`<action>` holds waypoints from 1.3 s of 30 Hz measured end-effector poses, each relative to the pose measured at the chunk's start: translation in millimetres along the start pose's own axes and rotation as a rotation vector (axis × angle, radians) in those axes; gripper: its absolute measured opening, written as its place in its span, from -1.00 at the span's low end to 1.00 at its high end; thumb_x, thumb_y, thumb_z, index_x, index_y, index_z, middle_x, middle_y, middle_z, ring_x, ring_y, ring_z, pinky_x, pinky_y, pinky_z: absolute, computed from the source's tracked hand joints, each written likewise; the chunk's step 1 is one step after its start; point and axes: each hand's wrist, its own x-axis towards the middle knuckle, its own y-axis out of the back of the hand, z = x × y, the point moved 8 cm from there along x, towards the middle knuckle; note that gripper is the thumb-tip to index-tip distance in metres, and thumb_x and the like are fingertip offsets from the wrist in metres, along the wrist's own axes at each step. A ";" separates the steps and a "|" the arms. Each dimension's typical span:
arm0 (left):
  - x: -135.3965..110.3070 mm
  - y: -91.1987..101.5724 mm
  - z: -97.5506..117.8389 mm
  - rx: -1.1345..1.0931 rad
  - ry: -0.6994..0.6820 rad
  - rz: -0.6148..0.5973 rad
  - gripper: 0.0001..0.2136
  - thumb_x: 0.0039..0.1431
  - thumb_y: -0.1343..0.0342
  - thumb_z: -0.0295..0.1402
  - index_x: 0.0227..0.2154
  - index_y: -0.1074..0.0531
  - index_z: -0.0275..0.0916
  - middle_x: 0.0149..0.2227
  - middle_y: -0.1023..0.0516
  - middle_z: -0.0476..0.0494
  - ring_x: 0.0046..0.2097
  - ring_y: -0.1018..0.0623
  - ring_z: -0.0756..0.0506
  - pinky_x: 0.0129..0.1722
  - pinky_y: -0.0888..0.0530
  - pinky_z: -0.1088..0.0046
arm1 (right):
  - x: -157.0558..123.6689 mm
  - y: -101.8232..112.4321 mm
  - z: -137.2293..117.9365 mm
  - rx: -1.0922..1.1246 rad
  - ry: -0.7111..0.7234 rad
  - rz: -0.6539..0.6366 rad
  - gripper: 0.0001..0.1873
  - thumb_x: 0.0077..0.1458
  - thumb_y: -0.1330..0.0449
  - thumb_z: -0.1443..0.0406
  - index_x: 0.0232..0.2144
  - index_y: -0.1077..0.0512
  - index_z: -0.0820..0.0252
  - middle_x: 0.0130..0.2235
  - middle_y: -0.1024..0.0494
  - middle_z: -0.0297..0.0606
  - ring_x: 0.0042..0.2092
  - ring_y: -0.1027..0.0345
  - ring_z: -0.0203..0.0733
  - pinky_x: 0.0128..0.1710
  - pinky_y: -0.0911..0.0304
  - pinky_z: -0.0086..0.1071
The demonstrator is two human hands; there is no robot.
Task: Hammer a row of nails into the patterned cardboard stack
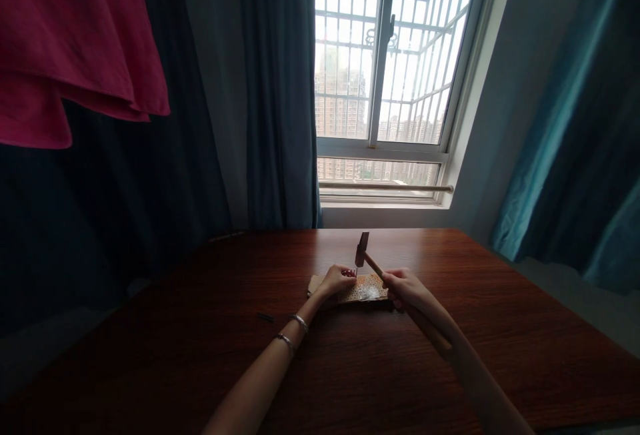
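A small wooden board [367, 288] dotted with many small marks or nail heads lies on the dark wooden table [200, 341]. My left hand [337, 279] rests on the board's left part, fingers pinched together on something too small to name, right under the hammer head. My right hand [403, 286] is closed round the wooden handle of a hammer [362, 250]. The metal head hangs just above the board beside my left fingertips. Two bracelets circle my left wrist.
A small dark object [265, 317], perhaps a nail, lies on the table left of my left arm. Behind the table are a barred window [385, 68], blue curtains [277, 88] on both sides, and a red cloth [70, 41] hanging at upper left.
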 end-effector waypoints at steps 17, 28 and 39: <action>-2.3 0.0 2.3 -0.012 0.014 0.004 -0.75 -0.15 -0.10 -0.28 -0.48 -0.51 -0.40 -0.50 -0.48 -0.08 -0.47 -0.38 0.00 -0.49 -0.22 0.55 | 6.2 0.8 7.3 0.022 0.054 0.011 -0.69 -0.11 -0.11 0.09 -0.58 -0.23 0.24 -0.63 -0.26 -0.42 -0.70 -0.08 -0.46 -0.79 0.02 -0.55; -1.0 -1.0 -0.6 0.000 0.038 0.013 -0.73 -0.16 -0.11 -0.27 -0.47 -0.52 -0.40 -0.52 -0.48 -0.07 -0.47 -0.38 0.00 -0.50 -0.22 0.55 | 5.0 -1.2 9.8 0.035 0.037 0.013 -0.68 -0.14 -0.12 0.08 -0.58 -0.23 0.23 -0.63 -0.25 -0.42 -0.68 -0.08 -0.45 -0.77 0.02 -0.54; -2.1 -0.2 1.3 -0.004 0.029 0.013 -0.75 -0.16 -0.12 -0.26 -0.49 -0.52 -0.39 -0.53 -0.48 -0.07 -0.49 -0.37 0.01 -0.51 -0.21 0.55 | 8.3 -0.8 17.6 0.055 0.041 -0.009 -0.64 -0.15 -0.13 0.04 -0.56 -0.24 0.24 -0.65 -0.20 -0.46 -0.68 -0.06 -0.45 -0.76 0.03 -0.54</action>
